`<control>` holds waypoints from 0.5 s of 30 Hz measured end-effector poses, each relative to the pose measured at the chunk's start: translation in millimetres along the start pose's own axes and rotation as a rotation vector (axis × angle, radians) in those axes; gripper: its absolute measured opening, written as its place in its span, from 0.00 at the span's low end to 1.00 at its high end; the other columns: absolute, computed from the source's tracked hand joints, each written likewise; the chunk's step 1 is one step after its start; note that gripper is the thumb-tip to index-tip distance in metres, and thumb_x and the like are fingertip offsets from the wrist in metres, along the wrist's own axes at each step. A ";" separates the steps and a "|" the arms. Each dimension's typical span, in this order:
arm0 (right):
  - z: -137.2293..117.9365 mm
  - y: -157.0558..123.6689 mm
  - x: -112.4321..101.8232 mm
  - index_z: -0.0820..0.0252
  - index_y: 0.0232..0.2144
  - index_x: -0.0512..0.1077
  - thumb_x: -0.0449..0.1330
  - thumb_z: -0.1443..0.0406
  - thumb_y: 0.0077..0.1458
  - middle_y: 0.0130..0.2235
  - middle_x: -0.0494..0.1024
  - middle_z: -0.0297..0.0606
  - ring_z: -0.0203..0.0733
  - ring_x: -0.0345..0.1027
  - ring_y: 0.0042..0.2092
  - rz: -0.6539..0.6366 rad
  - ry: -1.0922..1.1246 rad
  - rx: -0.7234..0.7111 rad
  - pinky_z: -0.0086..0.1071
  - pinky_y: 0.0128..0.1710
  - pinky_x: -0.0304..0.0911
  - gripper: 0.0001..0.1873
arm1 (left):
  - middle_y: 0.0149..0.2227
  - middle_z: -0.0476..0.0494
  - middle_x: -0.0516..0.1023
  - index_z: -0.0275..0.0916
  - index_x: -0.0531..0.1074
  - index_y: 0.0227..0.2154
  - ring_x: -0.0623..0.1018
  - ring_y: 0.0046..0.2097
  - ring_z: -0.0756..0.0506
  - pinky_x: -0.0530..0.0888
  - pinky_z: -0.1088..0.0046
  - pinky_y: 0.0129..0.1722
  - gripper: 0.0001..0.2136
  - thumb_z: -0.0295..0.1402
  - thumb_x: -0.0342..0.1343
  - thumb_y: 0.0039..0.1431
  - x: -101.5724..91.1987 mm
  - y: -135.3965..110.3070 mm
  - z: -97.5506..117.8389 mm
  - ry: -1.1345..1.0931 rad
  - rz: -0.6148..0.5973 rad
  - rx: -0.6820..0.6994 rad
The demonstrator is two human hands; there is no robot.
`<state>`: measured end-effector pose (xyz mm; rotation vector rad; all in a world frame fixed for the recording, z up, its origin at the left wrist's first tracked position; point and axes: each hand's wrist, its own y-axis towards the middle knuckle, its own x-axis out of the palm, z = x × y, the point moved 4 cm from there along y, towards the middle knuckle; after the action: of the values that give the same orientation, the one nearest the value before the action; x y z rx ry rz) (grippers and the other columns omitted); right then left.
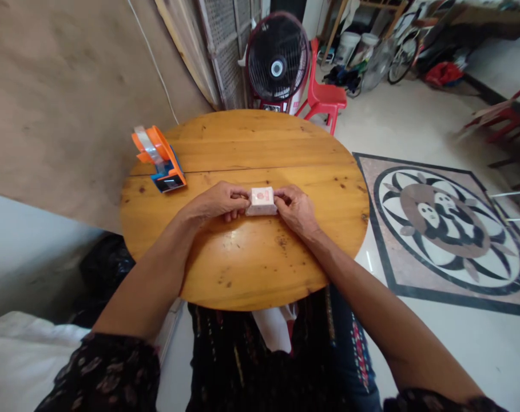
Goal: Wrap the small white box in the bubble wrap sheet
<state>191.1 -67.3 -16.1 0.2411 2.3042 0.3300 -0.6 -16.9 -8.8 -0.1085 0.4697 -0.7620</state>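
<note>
A small white box with pink print [262, 198] rests on the round wooden table [242, 269], right in front of me. My left hand [230, 200] pinches its left end between thumb and fingers. At the opposite end my right hand [294, 207] grips it the same way, the fingers curled. The print on the box is too small to read. Farther off to the left, apart from both hands, an orange and blue tape dispenser [161, 160] with a roll of clear tape stands near the table's edge.
Beyond the table's far edge are a dark red fan [277, 63] and a red plastic chair [326, 94]. A brown board [71, 97] lines the left side. To the right, a panda mosaic [451, 229] is set in the floor. A bicycle [405, 54] stands at the back right.
</note>
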 end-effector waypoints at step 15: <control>10.5 1.6 2.9 0.59 0.34 0.73 0.55 0.64 0.52 0.35 0.76 0.38 0.41 0.68 0.35 0.044 0.136 0.034 0.35 0.38 0.65 0.09 | 0.21 0.50 0.71 0.35 0.76 0.39 0.70 0.21 0.53 0.66 0.81 0.18 0.14 0.24 0.51 0.50 4.4 1.9 2.2 -0.057 0.098 0.015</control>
<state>196.9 -63.2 -24.5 0.2942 2.4428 0.3392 4.3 -18.7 -8.9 -0.0923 0.4127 -0.6644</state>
